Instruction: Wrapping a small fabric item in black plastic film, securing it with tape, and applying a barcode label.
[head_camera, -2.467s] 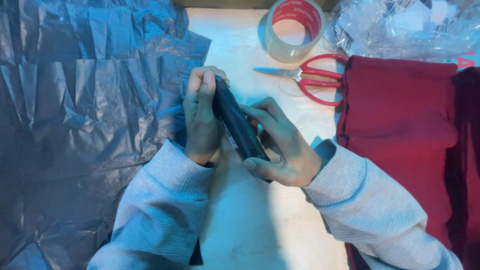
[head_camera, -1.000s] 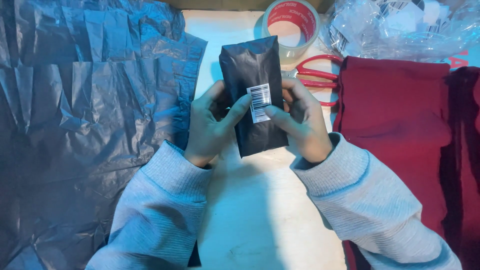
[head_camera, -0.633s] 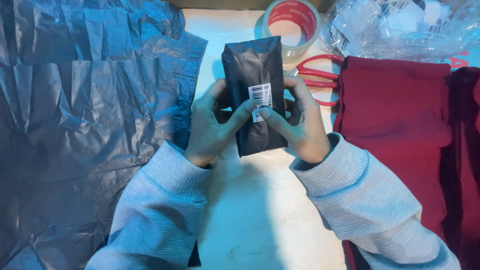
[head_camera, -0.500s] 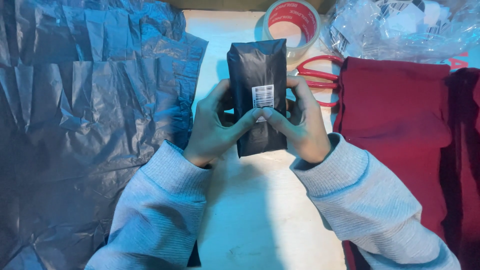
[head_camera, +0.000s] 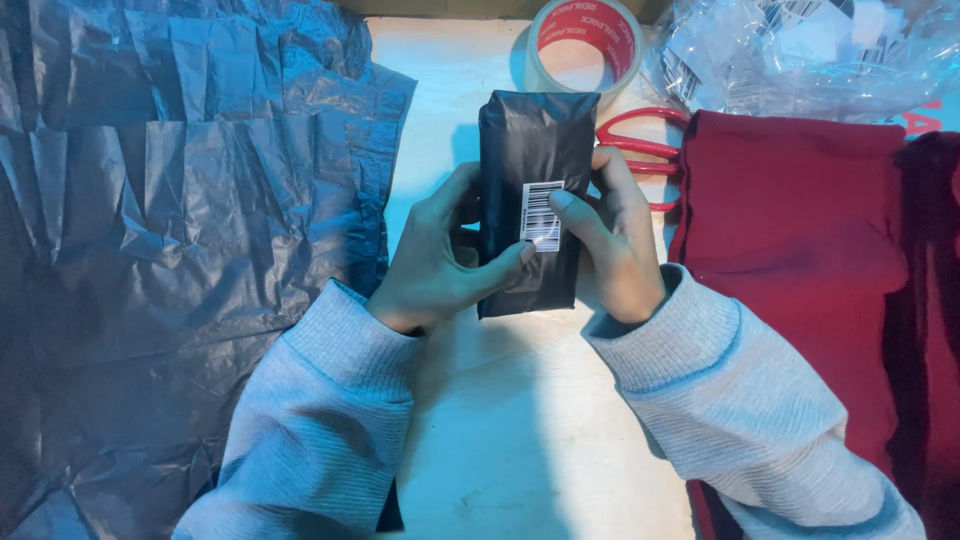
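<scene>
Fingers of left hand (head_camera: 440, 262) and right hand (head_camera: 617, 240) grip black wrapped packet (head_camera: 530, 160) upright above bench (head_camera: 500, 430), near tape roll (head_camera: 585, 45).

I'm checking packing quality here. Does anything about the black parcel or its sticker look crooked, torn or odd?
Nothing stands out. The black parcel looks intact, held upright between left hand and right hand, and its barcode sticker sits about square to the edges.

White table (head_camera: 520, 440): grey plastic sheets (head_camera: 170, 250), tape roll (head_camera: 585, 45), red scissors (head_camera: 640, 145), red cloth (head_camera: 800, 270).
</scene>
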